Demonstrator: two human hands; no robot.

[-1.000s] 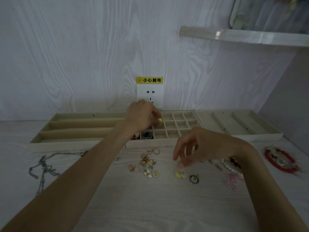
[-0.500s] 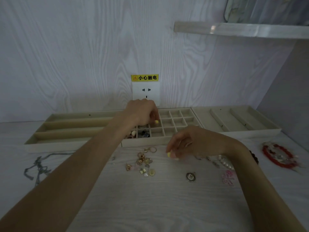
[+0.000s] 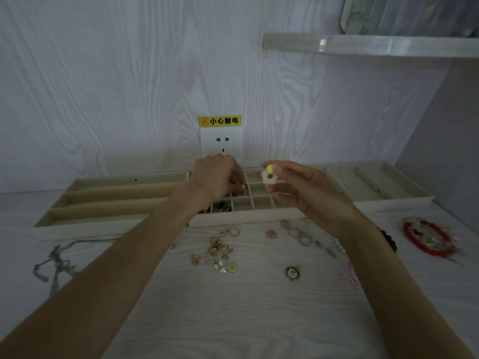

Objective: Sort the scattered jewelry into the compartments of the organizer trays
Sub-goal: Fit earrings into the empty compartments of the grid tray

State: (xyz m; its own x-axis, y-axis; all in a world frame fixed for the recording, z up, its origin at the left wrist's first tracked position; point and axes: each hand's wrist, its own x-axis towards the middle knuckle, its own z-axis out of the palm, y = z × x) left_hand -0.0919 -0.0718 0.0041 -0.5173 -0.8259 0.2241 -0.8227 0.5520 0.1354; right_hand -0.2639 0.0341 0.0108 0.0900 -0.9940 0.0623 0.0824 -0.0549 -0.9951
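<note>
One pale charm (image 3: 269,177) pinched in right hand (image 3: 305,193), held above grid tray (image 3: 243,221). Left hand (image 3: 215,180) curled over grid compartments, grip contents hidden, cannot tell. Loose jewelry pile (image 3: 220,251) and red bracelet (image 3: 425,240) on tabletop (image 3: 233,307).

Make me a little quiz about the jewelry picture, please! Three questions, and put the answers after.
1. True or false: the right hand is lying flat on the table.
2. Which tray is the left hand reaching into?
A. the long-slot tray
B. the grid tray with small square compartments
C. the tray at the far right
3. Fill in the gap: the red bead bracelet lies on the table to the ____ of the right forearm.

Key
1. False: it is raised over the grid tray, pinching a small white flower-shaped piece.
2. B
3. right
</note>
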